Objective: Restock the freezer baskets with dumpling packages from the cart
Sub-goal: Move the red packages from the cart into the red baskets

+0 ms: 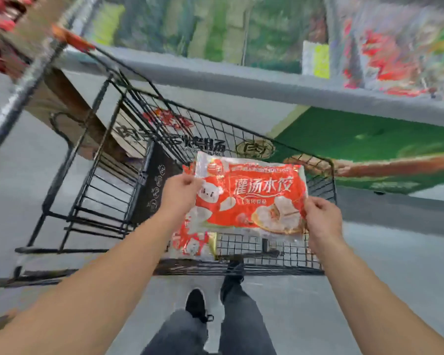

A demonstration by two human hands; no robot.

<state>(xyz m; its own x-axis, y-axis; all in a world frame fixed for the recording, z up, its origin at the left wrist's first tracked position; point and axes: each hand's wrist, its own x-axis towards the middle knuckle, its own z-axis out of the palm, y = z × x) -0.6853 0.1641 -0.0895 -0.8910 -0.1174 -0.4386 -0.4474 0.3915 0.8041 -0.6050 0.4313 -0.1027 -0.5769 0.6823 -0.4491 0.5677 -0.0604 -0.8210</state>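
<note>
A red and white dumpling package (251, 198) is held flat above the black wire cart (108, 201). My left hand (180, 193) pinches its left edge and my right hand (323, 219) pinches its lower right corner. Another red dumpling package (190, 239) lies in the cart beneath it, partly hidden. The freezer (241, 80) runs across the top of the view behind a grey rim, with blurred green and red packs inside.
A brown cardboard box (69, 108) sits at the cart's far left end. A green printed panel (369, 149) covers the freezer front on the right. Grey floor lies below, with my legs and black shoes (198, 303) behind the cart.
</note>
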